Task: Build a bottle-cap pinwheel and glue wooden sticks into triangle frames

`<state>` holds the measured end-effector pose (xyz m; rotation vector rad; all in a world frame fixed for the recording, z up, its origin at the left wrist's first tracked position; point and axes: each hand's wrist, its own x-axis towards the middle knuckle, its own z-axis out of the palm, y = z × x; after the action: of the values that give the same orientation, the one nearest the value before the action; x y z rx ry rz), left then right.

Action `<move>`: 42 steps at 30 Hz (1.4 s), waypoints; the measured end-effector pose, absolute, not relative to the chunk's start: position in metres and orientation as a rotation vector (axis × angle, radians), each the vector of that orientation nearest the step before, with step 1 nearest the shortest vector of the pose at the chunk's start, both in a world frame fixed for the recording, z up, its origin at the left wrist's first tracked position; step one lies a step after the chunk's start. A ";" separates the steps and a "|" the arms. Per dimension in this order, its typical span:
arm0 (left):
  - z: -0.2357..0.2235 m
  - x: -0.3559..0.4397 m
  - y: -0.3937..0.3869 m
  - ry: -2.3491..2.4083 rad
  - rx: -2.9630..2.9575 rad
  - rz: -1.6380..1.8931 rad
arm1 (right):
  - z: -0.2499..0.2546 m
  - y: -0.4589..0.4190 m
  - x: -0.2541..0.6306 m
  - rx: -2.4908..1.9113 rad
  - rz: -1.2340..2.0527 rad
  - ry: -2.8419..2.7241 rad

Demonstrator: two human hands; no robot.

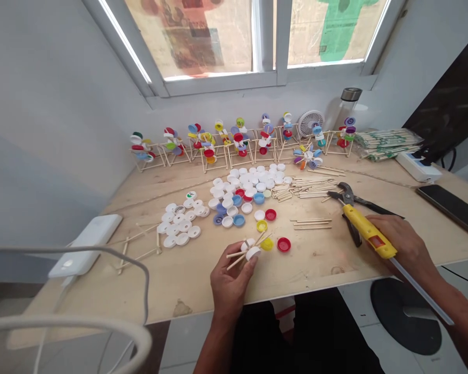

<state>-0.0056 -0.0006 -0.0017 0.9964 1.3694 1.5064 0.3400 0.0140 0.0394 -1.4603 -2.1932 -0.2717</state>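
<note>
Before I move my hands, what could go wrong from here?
Your left hand pinches the stick-and-cap piece with fingertips close to its joints, so hot glue there could burn you. The glue gun in your right hand has its front end right by the pliers, and might snag on them. The loose red cap lies between your hands, so a sweeping forearm or sleeve-height swing could knock it away.

No wording is showing legibly. Faint print (339, 34) is appearing on the papered window panes (195, 41) beyond the back edge of the counter (315, 259), too small for reading.
</note>
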 end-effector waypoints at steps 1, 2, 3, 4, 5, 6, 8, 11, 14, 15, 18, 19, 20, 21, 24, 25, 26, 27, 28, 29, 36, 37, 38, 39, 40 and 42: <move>-0.002 -0.006 -0.001 1.372 1.001 1.504 | 0.037 0.018 0.348 -1.472 -0.309 -2.198; -0.001 -0.006 0.000 1.375 1.005 1.501 | 0.034 0.021 0.355 -1.488 -0.348 -2.201; -0.001 -0.006 0.000 1.378 1.009 1.498 | 0.031 0.025 0.361 -1.497 -0.385 -2.207; -0.001 -0.006 0.000 1.381 1.013 1.496 | 0.029 0.029 0.366 -1.501 -0.416 -2.214; -0.001 -0.006 0.000 1.382 1.017 1.494 | 0.027 0.032 0.370 -1.502 -0.437 -2.227; -0.002 -0.006 0.000 1.383 1.019 1.492 | 0.026 0.036 0.374 -1.493 -0.446 -2.248; -0.003 -0.006 0.000 1.385 1.017 1.490 | 0.024 0.042 0.380 -1.450 -0.446 -2.313; -0.004 -0.007 0.001 1.397 1.024 1.477 | 0.024 0.050 0.387 -1.375 -0.434 -2.416; -0.006 -0.008 0.001 1.401 1.048 1.477 | 0.025 0.054 0.393 -1.352 -0.414 -2.501; -0.007 -0.008 0.001 1.398 1.053 1.480 | 0.025 0.055 0.395 -1.350 -0.400 -2.520; -0.008 -0.008 0.001 1.375 1.050 1.482 | 0.025 0.057 0.399 -1.389 -0.315 -2.531; -0.008 -0.008 0.001 1.368 1.047 1.481 | 0.025 0.058 0.401 -1.418 -0.274 -2.528; -0.008 -0.008 0.001 1.360 1.045 1.483 | 0.025 0.059 0.403 -1.446 -0.232 -2.527; -0.008 -0.008 0.001 1.354 1.045 1.485 | 0.025 0.059 0.405 -1.467 -0.196 -2.529; -0.007 -0.008 0.001 1.340 1.047 1.485 | 0.030 0.058 0.411 -1.509 -0.139 -2.518; -0.008 -0.008 0.001 1.336 1.044 1.486 | 0.033 0.056 0.410 -1.519 -0.133 -2.503; -0.008 -0.008 0.001 1.332 1.039 1.488 | 0.037 0.053 0.408 -1.524 -0.139 -2.482; -0.008 -0.008 0.001 1.327 1.032 1.492 | 0.043 0.049 0.403 -1.524 -0.157 -2.458; -0.009 -0.008 0.001 1.321 1.023 1.498 | 0.048 0.045 0.395 -1.516 -0.185 -2.437; -0.009 -0.008 0.001 1.314 1.015 1.503 | 0.054 0.040 0.384 -1.501 -0.227 -2.412; -0.009 -0.008 0.001 1.304 0.986 1.513 | 0.056 0.013 0.269 -1.290 -0.037 -2.288; -0.008 -0.008 0.001 1.304 0.984 1.513 | 0.051 0.013 0.254 -1.279 0.037 -2.297; -0.007 -0.008 0.001 1.306 0.984 1.512 | 0.046 0.014 0.240 -1.278 0.091 -2.310; -0.006 -0.008 0.002 1.308 0.984 1.511 | 0.040 0.016 0.229 -1.282 0.120 -2.329; -0.005 -0.008 0.002 1.312 0.985 1.510 | 0.035 0.019 0.219 -1.296 0.126 -2.344; -0.003 -0.008 0.002 1.321 0.989 1.510 | 0.028 0.024 0.204 -1.340 0.098 -2.375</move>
<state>-0.0081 0.0019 -0.0032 0.9895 1.3209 1.5100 0.2036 0.0240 0.0277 -1.3396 -2.3752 0.0978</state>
